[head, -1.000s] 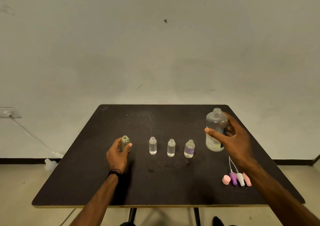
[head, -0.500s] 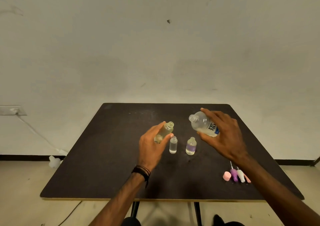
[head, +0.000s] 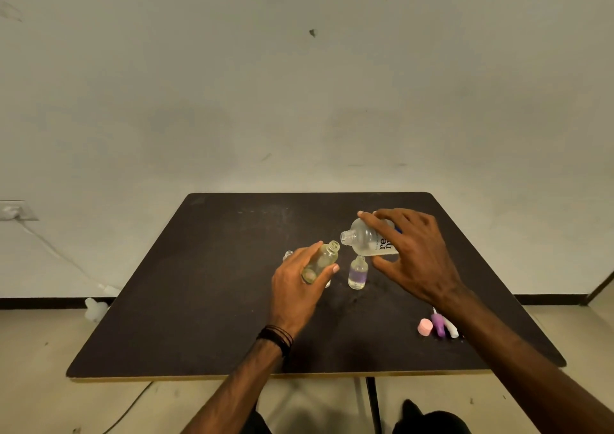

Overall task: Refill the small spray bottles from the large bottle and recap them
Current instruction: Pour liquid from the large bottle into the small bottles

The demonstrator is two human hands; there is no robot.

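Note:
My left hand grips a small yellowish spray bottle, uncapped and tilted with its neck up to the right. My right hand holds the large clear bottle tipped on its side, its open mouth just right of the small bottle's neck. On the dark table below stands a small bottle with a purple label. The neck of another small bottle shows behind my left hand, and a third is mostly hidden by it. Spray caps lie at the front right: pink, purple and white.
The table's front edge runs close to my body, with a bare dark surface at the left. A white wall stands behind the table. A white plug and cable lie on the floor at the left.
Both hands lifted their bottles off the table and brought them together over the middle. The large bottle went from upright to tipped sideways, and its mouth now sits closer to the small bottle's neck.

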